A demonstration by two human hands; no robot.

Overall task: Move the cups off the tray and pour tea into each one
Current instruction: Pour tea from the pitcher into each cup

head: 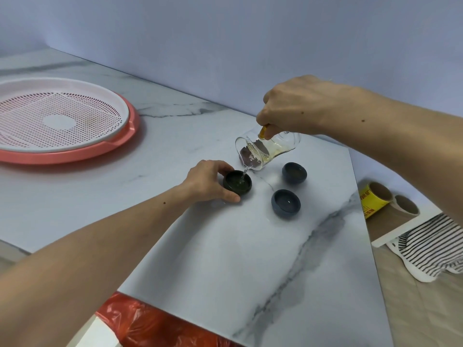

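Three small cups stand on the marble surface [225, 259], all off the pink tray [117, 149]. Green cup [237, 185]: nearest the tray, my left hand [209, 181] closed around its side, a thin stream of tea falling into it. Glass pitcher [265, 151]: tipped above that cup, gripped by my right hand [298, 106]. Two blue cups [294, 172] [285, 204]: beyond the green cup from the tray, untouched.

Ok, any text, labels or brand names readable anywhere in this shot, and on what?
Yellow roll at the right edge: dark print along its side and red lettering lower down, both too blurred and skewed to read.
Glass pitcher, three cups, pink tray: no markings visible.
Nothing else carries text.
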